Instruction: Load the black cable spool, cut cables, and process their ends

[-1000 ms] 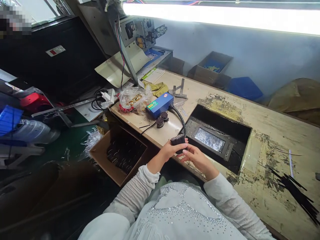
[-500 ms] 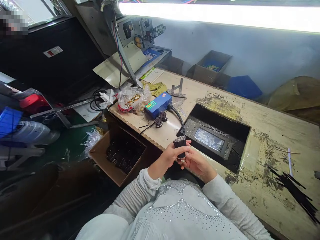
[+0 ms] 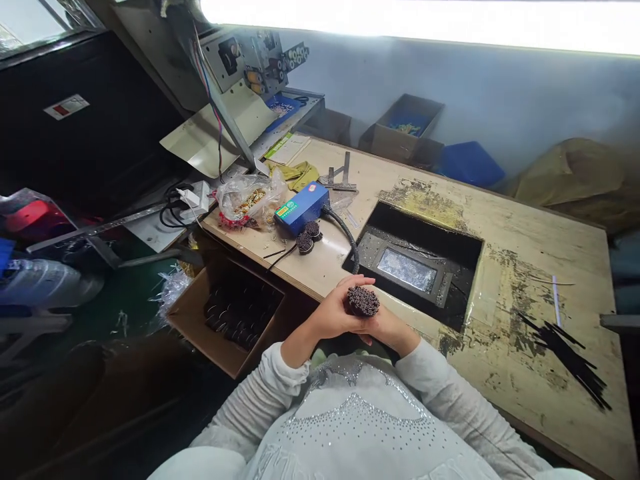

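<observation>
A bundle of thin dark strands (image 3: 363, 302) stands with its round, speckled end facing up, just in front of the table's near edge. My left hand (image 3: 335, 312) is closed around its left side, fingers reaching behind it. My right hand (image 3: 387, 327) is against the bundle from the right and below; most of its fingers are hidden under the bundle and my left hand. Beyond my hands a blue box (image 3: 303, 208) with a black ribbed hose lies on the table (image 3: 333, 257). Two smaller dark bundles (image 3: 305, 243) sit beside the box.
A recess (image 3: 425, 220) in the table holds a metal-framed plate. Loose black strands (image 3: 575, 363) lie at the right. A cardboard box (image 3: 193, 327) of dark bundles stands below left. A plastic bag (image 3: 247, 200), yellow cloth (image 3: 300, 175) and metal square (image 3: 345, 175) lie farther back.
The bundle has tipped so its speckled end now faces up toward the camera. My left hand has wrapped further round it, and my right hand has moved lower beneath. The view has shifted right.
</observation>
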A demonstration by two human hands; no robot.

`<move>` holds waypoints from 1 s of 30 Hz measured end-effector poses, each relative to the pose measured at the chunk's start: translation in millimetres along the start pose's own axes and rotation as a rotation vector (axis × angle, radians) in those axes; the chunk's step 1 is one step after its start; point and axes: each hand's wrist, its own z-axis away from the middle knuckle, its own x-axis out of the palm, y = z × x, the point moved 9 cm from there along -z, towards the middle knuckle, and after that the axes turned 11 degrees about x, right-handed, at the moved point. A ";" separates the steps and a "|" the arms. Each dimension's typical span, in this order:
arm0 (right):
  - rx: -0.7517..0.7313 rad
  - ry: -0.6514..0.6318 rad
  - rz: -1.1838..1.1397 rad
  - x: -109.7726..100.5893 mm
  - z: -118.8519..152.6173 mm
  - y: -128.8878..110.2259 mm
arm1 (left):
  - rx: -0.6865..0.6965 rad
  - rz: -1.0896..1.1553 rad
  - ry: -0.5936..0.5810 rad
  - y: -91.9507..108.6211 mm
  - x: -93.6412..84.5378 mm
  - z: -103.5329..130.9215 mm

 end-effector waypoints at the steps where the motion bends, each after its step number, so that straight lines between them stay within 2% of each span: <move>1: 0.013 -0.023 0.034 0.8 0.4 1.1 | 0.014 -0.002 -0.001 2.8 1.1 -0.2; 4: 0.030 -0.081 0.130 3.8 2.5 -1.1 | 0.050 -0.027 0.015 9.4 4.1 0.1; 10: -0.050 -0.090 0.207 1.6 3.4 -7.8 | 0.095 -0.069 0.072 17.6 4.3 3.3; 16: 0.074 -0.165 0.107 8.5 0.8 5.7 | 0.077 -0.106 0.175 16.0 1.0 7.4; 22: 0.226 -0.292 -0.158 26.4 4.2 11.9 | -0.021 -0.139 0.293 8.4 -3.9 14.1; 27: 0.288 -0.470 -0.263 42.0 6.9 13.4 | -0.143 -0.155 0.402 0.1 -14.0 21.9; 30: 0.291 -0.631 -0.348 53.0 9.4 9.5 | -0.256 0.001 0.302 -12.0 -7.5 22.1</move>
